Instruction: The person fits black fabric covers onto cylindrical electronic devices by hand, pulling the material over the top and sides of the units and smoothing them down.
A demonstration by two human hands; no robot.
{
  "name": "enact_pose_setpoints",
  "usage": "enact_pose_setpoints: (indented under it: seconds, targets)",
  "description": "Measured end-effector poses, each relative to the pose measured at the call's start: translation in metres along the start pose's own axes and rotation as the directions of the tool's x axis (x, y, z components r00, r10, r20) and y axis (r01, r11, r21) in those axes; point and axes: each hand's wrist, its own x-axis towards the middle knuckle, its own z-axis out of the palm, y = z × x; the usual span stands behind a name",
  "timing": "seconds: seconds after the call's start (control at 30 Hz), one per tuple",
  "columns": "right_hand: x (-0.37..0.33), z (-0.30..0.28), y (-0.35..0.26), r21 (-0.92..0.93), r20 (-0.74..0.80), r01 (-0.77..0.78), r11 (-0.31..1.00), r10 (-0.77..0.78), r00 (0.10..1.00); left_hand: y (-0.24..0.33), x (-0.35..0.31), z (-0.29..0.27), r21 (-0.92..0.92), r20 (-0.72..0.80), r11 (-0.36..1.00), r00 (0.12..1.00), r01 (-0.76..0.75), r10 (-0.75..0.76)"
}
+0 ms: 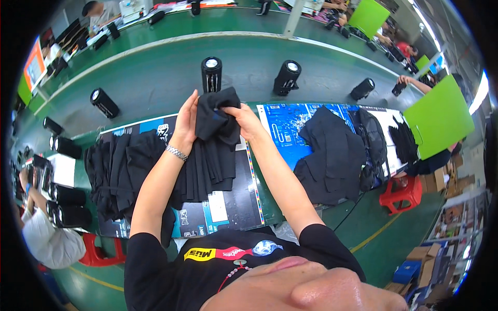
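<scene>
Between my hands is a black cloth piece (217, 110), bunched and folded, perhaps a fabric pouch. My left hand (185, 123) grips its left side, with most fingers hidden behind it. My right hand (245, 120) pinches the right side, thumb and fingers pressed into a fold. Directly beyond the cloth, a black cylindrical speaker (211, 70) stands upright on the green belt. Below my hands lie stacked black cloths (207, 173), and another pile of black cloths (124, 166) is left of my forearm.
More black speakers (287, 78) are spaced along the green conveyor (249, 57). To the right, black fabric (334, 155) covers part of a blue printed sheet (280, 124). A green panel (438, 118) and a red stool (402, 194) stand farther right. Co-workers sit at both sides.
</scene>
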Motion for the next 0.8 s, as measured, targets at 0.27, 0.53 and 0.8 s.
enact_pose_setpoints:
  seconds: [0.27,0.53,0.8]
  targets:
    - [-0.012,0.012,-0.034,-0.168,0.039,0.299,0.939,-0.296,0.954,0.009,-0.013,0.012,0.289,-0.052,0.944,0.987,0.158,-0.150]
    - [0.033,0.015,-0.067,-0.720,-0.049,0.274,0.637,-0.440,0.897,0.035,0.033,0.029,0.809,-0.151,0.585,0.947,-0.047,0.285]
    - [0.112,0.010,-0.065,-0.941,0.094,0.326,0.094,-0.852,0.516,0.034,0.112,-0.004,0.980,0.000,0.128,0.646,-0.152,0.763]
